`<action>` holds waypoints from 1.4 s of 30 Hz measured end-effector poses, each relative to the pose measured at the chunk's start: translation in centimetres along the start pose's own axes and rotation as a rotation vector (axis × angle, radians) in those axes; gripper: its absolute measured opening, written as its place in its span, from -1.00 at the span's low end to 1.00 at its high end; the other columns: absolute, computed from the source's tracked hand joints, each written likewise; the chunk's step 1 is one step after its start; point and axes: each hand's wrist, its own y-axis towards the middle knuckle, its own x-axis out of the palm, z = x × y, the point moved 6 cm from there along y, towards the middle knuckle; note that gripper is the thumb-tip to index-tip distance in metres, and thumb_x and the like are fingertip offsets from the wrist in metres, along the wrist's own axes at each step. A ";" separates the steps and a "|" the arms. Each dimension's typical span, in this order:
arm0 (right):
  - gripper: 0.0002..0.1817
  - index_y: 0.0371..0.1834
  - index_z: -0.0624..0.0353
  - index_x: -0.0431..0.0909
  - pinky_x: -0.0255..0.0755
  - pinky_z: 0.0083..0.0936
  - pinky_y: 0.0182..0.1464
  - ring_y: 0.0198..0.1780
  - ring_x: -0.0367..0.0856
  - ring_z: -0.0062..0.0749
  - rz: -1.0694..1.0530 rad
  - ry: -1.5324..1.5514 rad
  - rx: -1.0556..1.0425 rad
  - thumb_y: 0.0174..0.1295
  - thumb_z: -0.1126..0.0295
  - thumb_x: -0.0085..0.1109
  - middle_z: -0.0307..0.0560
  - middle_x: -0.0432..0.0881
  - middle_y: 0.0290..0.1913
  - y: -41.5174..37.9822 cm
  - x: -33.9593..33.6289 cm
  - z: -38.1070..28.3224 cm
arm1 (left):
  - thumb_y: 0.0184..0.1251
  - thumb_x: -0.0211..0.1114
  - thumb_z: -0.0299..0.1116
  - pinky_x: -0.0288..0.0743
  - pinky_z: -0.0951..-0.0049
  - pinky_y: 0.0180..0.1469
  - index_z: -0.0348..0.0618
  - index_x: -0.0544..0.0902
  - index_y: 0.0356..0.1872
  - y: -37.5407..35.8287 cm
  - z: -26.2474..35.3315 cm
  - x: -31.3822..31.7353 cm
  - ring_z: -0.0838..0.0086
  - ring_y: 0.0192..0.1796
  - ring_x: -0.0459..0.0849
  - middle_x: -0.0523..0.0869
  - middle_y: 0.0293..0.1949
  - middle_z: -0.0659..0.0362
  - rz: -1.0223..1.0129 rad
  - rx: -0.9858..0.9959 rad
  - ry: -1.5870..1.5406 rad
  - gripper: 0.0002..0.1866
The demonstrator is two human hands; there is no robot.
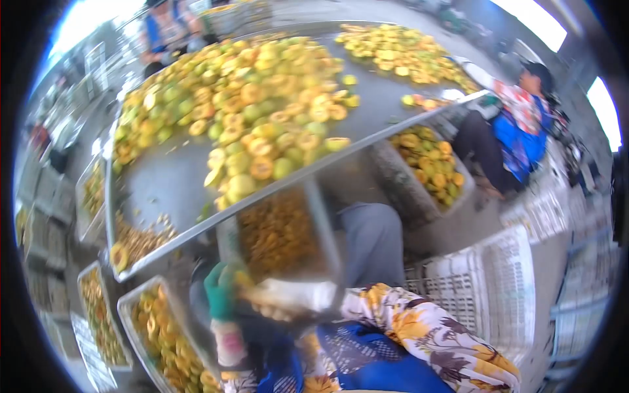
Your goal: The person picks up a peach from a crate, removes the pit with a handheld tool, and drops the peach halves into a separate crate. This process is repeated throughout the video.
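Note:
My left hand (221, 290), in a green glove, is closed round a yellowish fruit piece (242, 278) above my lap. Against it, my right hand (278, 300) is bare at the fingers with a white sleeve cover behind; it is blurred, its fingers curled, and what they hold cannot be made out. Just beyond the hands, a crate (331, 229) of small brown pieces stands under the table edge. Halved yellow and green fruits (262, 92) are heaped on the metal table (170, 177).
A crate of fruit halves (164, 334) stands at the lower left, another (419, 196) under the table at right. An empty white crate (485, 281) lies right of my knee (373, 236). One person (517, 124) sits at the right, another (167, 29) at the far left.

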 end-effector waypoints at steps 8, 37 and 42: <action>-0.59 -0.42 -0.04 0.39 -0.11 -0.76 -0.76 -0.76 0.04 -0.84 -0.019 0.137 0.042 0.38 -0.11 -0.05 -0.56 0.18 -0.69 -0.2 0.2 0.2 | 0.42 0.08 -0.24 0.53 0.49 -0.36 -0.33 0.66 -0.19 -1.5 1.2 2.5 0.46 -0.41 0.65 0.71 -0.38 0.10 0.183 0.170 -0.249 -0.67; -0.65 -0.30 0.21 0.48 0.47 -0.07 -0.50 -0.48 0.65 0.06 0.863 -1.359 -0.329 0.38 0.11 -0.04 0.19 0.62 -0.54 3.7 -12.0 2.2 | 0.29 0.24 -0.19 0.46 0.28 0.13 -0.11 0.67 -0.07 16.3 9.5 -5.2 0.06 0.09 0.59 0.65 -0.01 -0.05 0.083 0.250 1.081 -0.71; -0.70 -0.26 0.25 0.50 0.50 -0.11 -0.39 -0.43 0.64 0.09 0.894 -1.213 -0.422 0.32 0.18 0.10 0.17 0.63 -0.50 2.0 -16.5 4.7 | 0.19 0.29 -0.16 0.48 0.24 0.09 -0.21 0.51 0.05 26.2 5.3 1.0 -0.02 0.07 0.60 0.64 -0.02 -0.16 -0.028 -0.279 0.909 -0.54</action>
